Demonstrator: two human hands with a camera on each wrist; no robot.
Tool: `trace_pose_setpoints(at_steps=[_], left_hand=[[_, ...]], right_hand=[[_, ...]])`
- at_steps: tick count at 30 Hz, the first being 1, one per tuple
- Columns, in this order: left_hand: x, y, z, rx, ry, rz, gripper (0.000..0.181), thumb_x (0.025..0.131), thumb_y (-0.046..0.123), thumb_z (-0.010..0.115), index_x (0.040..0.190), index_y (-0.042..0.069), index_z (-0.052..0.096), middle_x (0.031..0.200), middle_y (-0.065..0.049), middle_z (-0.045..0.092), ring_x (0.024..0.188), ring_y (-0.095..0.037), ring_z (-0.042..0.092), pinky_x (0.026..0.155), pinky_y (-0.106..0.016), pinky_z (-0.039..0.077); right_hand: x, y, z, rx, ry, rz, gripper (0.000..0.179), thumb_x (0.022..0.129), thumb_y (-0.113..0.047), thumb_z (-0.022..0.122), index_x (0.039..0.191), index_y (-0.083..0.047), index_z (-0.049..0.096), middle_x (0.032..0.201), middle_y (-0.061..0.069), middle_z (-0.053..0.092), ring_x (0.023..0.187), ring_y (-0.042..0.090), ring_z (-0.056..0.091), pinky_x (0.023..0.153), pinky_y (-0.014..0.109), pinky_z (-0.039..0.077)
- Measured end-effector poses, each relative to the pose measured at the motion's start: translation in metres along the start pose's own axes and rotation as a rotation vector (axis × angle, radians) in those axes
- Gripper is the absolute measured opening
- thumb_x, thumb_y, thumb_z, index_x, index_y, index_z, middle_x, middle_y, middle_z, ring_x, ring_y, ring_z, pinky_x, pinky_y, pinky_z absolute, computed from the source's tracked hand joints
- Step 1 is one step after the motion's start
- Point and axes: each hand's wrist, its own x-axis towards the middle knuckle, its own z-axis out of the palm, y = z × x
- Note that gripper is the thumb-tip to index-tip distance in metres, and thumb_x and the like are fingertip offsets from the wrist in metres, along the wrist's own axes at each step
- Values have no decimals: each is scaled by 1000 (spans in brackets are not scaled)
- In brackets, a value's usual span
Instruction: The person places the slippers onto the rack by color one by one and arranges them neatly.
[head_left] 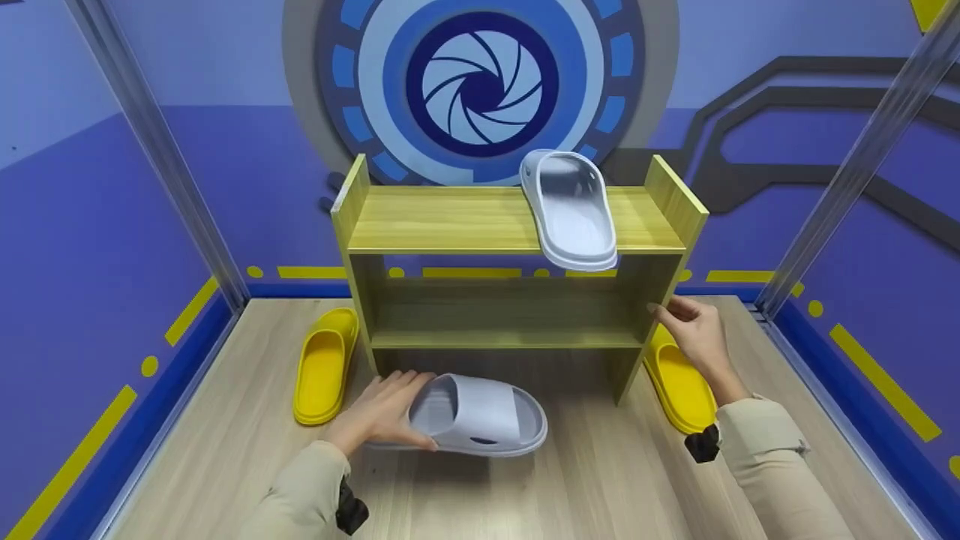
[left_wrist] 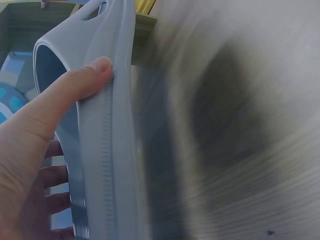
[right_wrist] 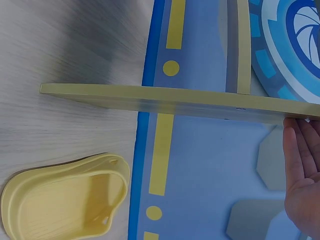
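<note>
My left hand point(head_left: 386, 409) grips a grey slipper point(head_left: 487, 412) by its heel end, the toe pointing right. In the left wrist view, the thumb presses the sole's side edge and the other fingers show beyond it. The slipper is held just over the table in front of a small wooden shoe rack point(head_left: 517, 349). My right hand point(head_left: 697, 334) holds the rack's right side panel, with the thumb at the front edge and fingers against the outer face point(right_wrist: 305, 155). Another grey slipper point(head_left: 574, 214) lies on the top shelf, its heel jutting past the front edge.
One yellow slipper point(head_left: 322, 367) lies left of the rack and another yellow slipper point(head_left: 679, 382) lies to its right, partly behind my right hand. Blue printed walls point(head_left: 225, 187) and metal posts point(head_left: 847, 165) enclose the wooden table point(head_left: 600, 480).
</note>
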Motion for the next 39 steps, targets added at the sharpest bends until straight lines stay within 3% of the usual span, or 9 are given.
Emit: trace_pose_setpoints(at_steps=[10, 20, 27, 39], left_hand=[[1, 11, -29, 32, 15, 30, 100, 57, 67, 64, 133, 9, 36, 128, -17, 42, 116, -39, 36, 91, -58, 23], [2, 14, -53, 26, 32, 8, 100, 57, 68, 63, 134, 11, 34, 131, -12, 40, 118, -33, 35, 94, -53, 23], [0, 15, -78, 28, 42, -20, 103, 56, 72, 60, 136, 13, 33, 131, -13, 39, 119, -35, 32, 95, -54, 20], [-11, 12, -113, 43, 79, -34, 103, 57, 72, 58, 136, 12, 31, 132, -15, 38, 120, -35, 32, 95, -53, 22]], right_hand=[[0, 0, 0, -11, -16, 9, 45, 82, -35, 61, 113, -2, 60, 99, 11, 63, 85, 13, 58, 76, 23, 45], [1, -1, -1, -9, -22, 27, 49, 81, -37, 60, 114, -1, 59, 101, 11, 62, 87, 17, 58, 77, 24, 45], [0, -1, 0, -2, -8, 6, 44, 82, -33, 61, 112, -1, 60, 99, 13, 63, 84, 13, 58, 74, 19, 45], [0, -1, 0, 11, -10, 4, 45, 82, -34, 61, 113, -2, 59, 100, 11, 63, 85, 15, 59, 75, 20, 45]])
